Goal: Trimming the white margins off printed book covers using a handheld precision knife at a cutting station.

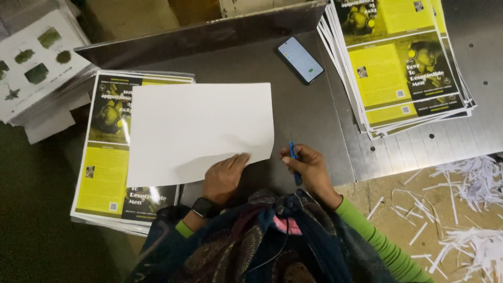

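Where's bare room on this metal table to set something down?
Bare metal lies between the white sheet and the right stack of flyers, below the phone. The left stack and paper scraps crowd the rest.

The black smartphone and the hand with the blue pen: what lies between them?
Only bare grey metal tabletop, in the head view, between smartphone and right hand holding pen.

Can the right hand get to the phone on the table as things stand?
Probably yes: the phone lies face-up on bare table straight ahead of the right hand, nothing between, though that hand holds a blue pen.
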